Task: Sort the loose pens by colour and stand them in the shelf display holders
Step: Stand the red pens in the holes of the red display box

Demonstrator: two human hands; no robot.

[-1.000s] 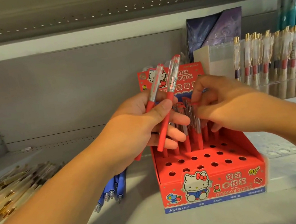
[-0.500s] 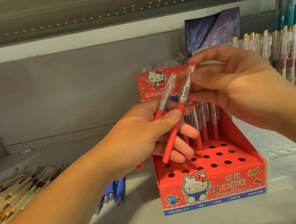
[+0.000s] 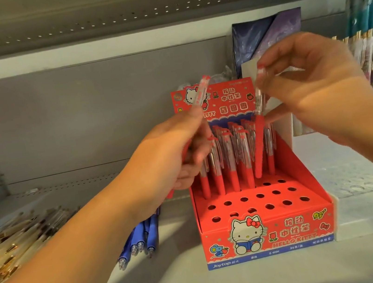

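A red Hello Kitty display holder [image 3: 269, 236] stands on the shelf, with several red pens [image 3: 229, 159] upright in its back rows and empty holes in front. My left hand [image 3: 173, 158] grips one red pen [image 3: 199, 92], tilted, left of the holder's back card. My right hand [image 3: 307, 80] pinches the clear top of another red pen [image 3: 260, 144]; its red tip hangs just above the back rows, near an empty hole at the right.
Loose blue pens [image 3: 142, 239] lie on the shelf left of the holder. A heap of gold-trimmed clear pens [image 3: 13, 244] lies at far left. A white holder [image 3: 371, 207] stands at right, with racked pens [image 3: 372, 58] behind it.
My right hand has taken one of the two red pens from my left hand and carried it right, over the holder. My left hand keeps the other pen.
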